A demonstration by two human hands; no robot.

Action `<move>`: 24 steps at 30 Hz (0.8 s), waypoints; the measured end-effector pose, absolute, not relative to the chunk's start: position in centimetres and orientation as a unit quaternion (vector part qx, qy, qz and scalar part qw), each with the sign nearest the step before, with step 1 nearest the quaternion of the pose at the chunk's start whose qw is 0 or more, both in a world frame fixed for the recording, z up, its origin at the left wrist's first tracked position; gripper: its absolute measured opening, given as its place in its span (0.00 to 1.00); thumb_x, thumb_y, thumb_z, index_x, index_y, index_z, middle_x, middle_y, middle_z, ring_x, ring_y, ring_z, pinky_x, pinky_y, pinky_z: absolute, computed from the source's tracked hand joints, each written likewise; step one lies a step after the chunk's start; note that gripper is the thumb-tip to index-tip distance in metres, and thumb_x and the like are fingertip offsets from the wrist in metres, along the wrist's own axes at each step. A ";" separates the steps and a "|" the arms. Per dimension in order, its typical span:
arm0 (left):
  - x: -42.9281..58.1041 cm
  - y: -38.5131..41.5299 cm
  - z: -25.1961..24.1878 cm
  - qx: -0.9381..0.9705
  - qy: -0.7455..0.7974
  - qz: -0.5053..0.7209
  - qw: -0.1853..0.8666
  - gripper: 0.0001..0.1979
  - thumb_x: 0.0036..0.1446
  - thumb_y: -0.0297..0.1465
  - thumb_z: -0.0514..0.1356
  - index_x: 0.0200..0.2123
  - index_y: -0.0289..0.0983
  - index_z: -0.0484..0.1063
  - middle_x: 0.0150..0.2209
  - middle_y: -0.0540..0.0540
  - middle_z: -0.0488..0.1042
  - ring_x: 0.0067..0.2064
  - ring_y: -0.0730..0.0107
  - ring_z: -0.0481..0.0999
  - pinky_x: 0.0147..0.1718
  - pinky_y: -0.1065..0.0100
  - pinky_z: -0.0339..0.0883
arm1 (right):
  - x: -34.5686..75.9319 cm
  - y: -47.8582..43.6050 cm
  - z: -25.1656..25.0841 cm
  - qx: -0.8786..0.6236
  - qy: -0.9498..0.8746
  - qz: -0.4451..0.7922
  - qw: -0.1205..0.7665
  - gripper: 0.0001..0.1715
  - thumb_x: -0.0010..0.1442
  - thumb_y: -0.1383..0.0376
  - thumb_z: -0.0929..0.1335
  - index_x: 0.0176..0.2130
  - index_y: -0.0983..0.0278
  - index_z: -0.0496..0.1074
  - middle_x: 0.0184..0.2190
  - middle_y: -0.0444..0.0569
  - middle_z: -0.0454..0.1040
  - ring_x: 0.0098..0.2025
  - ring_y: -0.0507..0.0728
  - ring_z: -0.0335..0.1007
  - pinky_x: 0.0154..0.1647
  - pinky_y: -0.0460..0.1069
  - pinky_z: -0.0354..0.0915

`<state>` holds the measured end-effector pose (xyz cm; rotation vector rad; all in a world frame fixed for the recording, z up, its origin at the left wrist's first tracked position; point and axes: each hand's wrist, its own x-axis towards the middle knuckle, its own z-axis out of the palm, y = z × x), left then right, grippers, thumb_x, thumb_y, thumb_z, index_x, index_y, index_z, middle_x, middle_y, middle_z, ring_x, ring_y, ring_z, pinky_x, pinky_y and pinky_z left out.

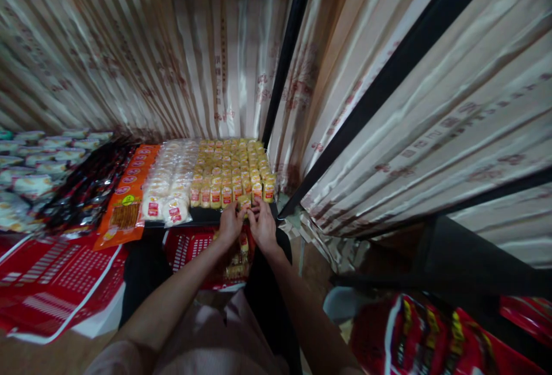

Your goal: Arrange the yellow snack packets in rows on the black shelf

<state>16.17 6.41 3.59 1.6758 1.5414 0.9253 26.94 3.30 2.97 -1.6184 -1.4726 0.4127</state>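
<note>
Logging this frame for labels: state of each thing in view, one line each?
left hand: closed on yellow packet, at shelf front
right hand: closed on the same packet
yellow packet: held by both hands, at front row
yellow packets: upright, packed in rows
white packets: stacked beside them
red basket: below shelf, holds some packets
orange packs: lying flat

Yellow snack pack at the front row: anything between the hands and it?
No. Both the left hand and right hand are already on the yellow snack pack at the shelf's front edge; nothing visible lies between.
</note>
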 end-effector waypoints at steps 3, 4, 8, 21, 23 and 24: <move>16.9 6.8 3.5 0.635 0.610 0.347 0.323 0.06 0.54 0.29 0.57 0.36 0.35 0.70 0.30 0.46 0.72 0.33 0.67 0.71 0.36 0.69 0.63 | 26.7 3.1 1.8 -0.660 -0.588 0.162 0.438 0.17 0.59 0.67 0.59 0.47 0.67 0.65 0.41 0.55 0.67 0.35 0.55 0.68 0.39 0.51 0.68; 17.1 6.9 3.4 0.634 0.615 0.346 0.318 0.07 0.55 0.29 0.57 0.38 0.35 0.70 0.31 0.46 0.72 0.35 0.66 0.72 0.37 0.68 0.63 | 26.7 3.1 1.5 -0.658 -0.592 0.159 0.437 0.16 0.59 0.67 0.58 0.46 0.67 0.65 0.41 0.55 0.67 0.35 0.55 0.68 0.40 0.51 0.68; 17.4 7.2 3.0 0.646 0.620 0.333 0.297 0.12 0.57 0.30 0.55 0.45 0.35 0.66 0.33 0.46 0.73 0.33 0.67 0.73 0.36 0.67 0.65 | 26.7 3.5 0.5 -0.639 -0.606 0.141 0.452 0.17 0.60 0.68 0.57 0.46 0.67 0.65 0.43 0.56 0.68 0.39 0.56 0.68 0.42 0.53 0.68; 16.1 7.1 2.6 0.754 0.530 0.322 0.215 0.10 0.56 0.30 0.54 0.42 0.36 0.70 0.37 0.45 0.73 0.36 0.69 0.73 0.38 0.66 0.69 | 26.7 3.8 -0.9 -0.676 -0.562 0.118 0.461 0.24 0.58 0.61 0.62 0.52 0.67 0.62 0.36 0.51 0.67 0.31 0.54 0.68 0.36 0.51 0.67; 15.4 7.3 3.3 0.780 0.509 0.327 0.157 0.13 0.56 0.26 0.52 0.44 0.37 0.70 0.41 0.43 0.72 0.42 0.66 0.72 0.42 0.64 0.69 | 26.7 3.9 -0.9 -0.682 -0.550 0.110 0.470 0.23 0.57 0.60 0.63 0.51 0.68 0.62 0.34 0.49 0.67 0.29 0.53 0.67 0.35 0.50 0.67; 15.1 7.5 3.7 0.791 0.505 0.327 0.113 0.15 0.55 0.25 0.52 0.45 0.37 0.70 0.44 0.42 0.71 0.46 0.64 0.71 0.46 0.62 0.67 | 26.6 4.0 -0.9 -0.681 -0.547 0.105 0.476 0.23 0.57 0.60 0.63 0.50 0.67 0.62 0.33 0.48 0.67 0.29 0.52 0.67 0.35 0.49 0.67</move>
